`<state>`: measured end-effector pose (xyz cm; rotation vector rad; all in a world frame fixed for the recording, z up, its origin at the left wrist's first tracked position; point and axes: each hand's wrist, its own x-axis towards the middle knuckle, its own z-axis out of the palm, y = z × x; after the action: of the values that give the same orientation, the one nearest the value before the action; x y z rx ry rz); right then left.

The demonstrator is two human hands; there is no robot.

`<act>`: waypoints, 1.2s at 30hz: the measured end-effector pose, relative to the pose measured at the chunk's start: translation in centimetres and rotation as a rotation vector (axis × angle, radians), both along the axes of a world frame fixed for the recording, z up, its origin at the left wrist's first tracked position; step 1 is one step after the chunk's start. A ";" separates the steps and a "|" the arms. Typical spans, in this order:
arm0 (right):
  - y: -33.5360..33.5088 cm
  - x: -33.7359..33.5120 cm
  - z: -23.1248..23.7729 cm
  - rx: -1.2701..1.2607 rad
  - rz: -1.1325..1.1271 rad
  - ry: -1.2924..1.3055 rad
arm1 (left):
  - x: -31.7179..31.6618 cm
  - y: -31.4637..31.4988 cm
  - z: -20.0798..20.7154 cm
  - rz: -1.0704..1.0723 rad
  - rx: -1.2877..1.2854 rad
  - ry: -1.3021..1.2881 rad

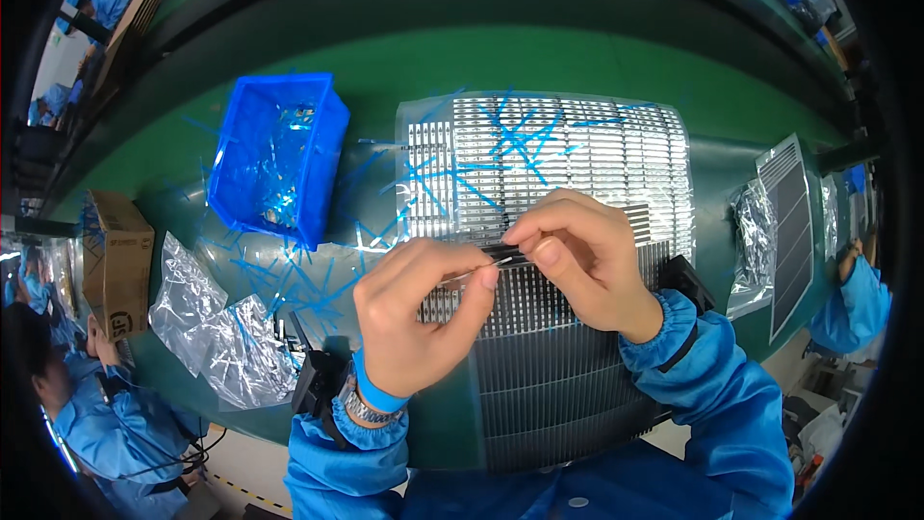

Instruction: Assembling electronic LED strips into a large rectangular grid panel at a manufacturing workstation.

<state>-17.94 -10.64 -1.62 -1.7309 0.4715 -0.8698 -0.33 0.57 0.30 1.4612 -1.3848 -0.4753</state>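
A thin, light strip (501, 262) is pinched between the thumb and forefinger of my left hand (414, 303). Just across from it, my right hand (592, 265) has its thumb and fingers curled close together; what sits between them is too small to make out. Both hands hover over a large sheet (626, 169) covered in rows of small silver and black parts. Its nearer end, a dark ribbed sheet (568, 390), reaches toward my body. Narrow blue film strips (520, 140) lie scattered across the silver rows.
A blue plastic bin (332, 149) with small shiny pieces inside stands at the left. Near it are more blue strips, crumpled clear plastic (231, 351) and a cardboard box (120, 250). On the right lie a striped panel (789, 231) and plastic wrap (751, 241). Other people in blue sit nearby.
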 end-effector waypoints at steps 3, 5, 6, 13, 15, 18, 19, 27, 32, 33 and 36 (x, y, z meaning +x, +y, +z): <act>0.3 0.2 -0.1 -0.054 0.026 0.020 | 0.1 0.1 0.1 0.001 0.029 0.009; 0.4 0.4 0.0 -0.021 0.029 0.018 | 0.2 0.2 -0.1 -0.008 0.019 0.036; 0.3 0.3 0.3 -0.030 0.054 0.046 | 0.1 0.1 0.0 -0.010 0.018 0.037; 0.3 0.4 0.1 -0.066 0.065 0.072 | 0.2 0.1 0.0 -0.017 0.039 0.031; 0.3 0.4 0.1 -0.078 0.060 0.074 | 0.2 0.1 0.0 -0.020 0.057 0.045; 0.3 0.3 0.3 -0.079 0.051 0.091 | 0.2 0.1 0.1 -0.028 0.070 0.057; 0.2 0.2 0.3 -0.068 0.050 0.103 | 0.1 0.0 0.3 -0.029 0.107 0.089; 0.1 -0.3 -0.1 0.281 0.324 -0.074 | 1.5 0.6 0.1 -0.429 0.221 0.632; 0.3 -0.1 -0.4 0.320 0.292 -0.037 | 1.3 0.6 -0.6 -0.473 0.135 0.763; 0.2 -0.2 -0.2 0.322 0.293 -0.039 | 0.9 0.5 -0.7 -0.467 0.099 0.822; -0.1 -0.1 0.3 0.147 0.230 0.060 | 0.9 0.5 -0.3 -0.492 0.118 0.918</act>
<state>-18.07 -10.70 -1.28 -1.6418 0.3579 -0.6057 0.59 1.10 0.03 0.7668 -0.9353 -1.3585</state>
